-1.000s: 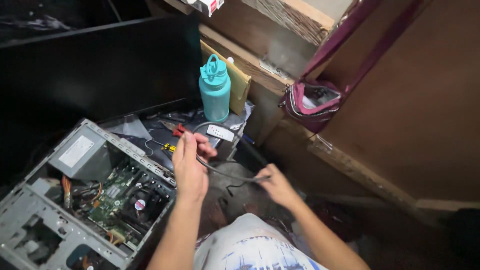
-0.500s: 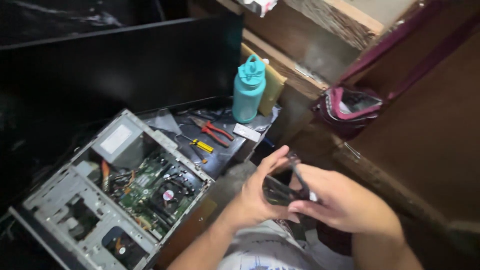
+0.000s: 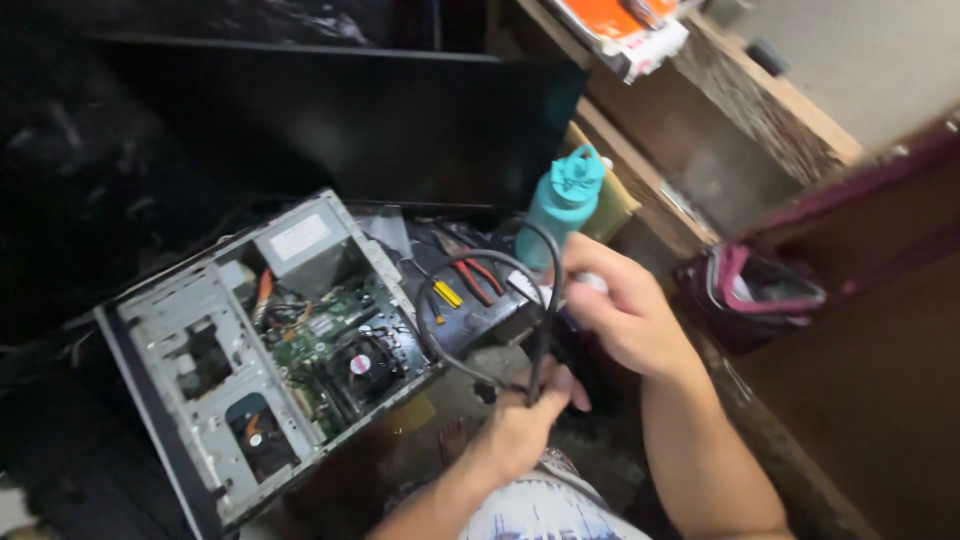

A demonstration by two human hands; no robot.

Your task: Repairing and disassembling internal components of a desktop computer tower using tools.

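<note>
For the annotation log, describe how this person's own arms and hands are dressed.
Both forearms are bare: no sleeves reach the wrists. The left hand and the right hand wear no gloves, and no rings, watch or bracelet show. Upper arms lie out of frame.

The open grey metal computer case (image 3: 270,350) lies tilted across the lower left of the frame, below a flat black monitor panel (image 3: 340,125) that fills the upper middle. Right of the case, at centre, the looped black cable (image 3: 450,320) runs between the left hand (image 3: 520,430) below and the right hand (image 3: 620,310) above it. The teal plastic bottle (image 3: 560,205) stands just behind the right hand, red-handled pliers (image 3: 470,275) lying to its left. A maroon bag (image 3: 750,295) sits at right.
</note>
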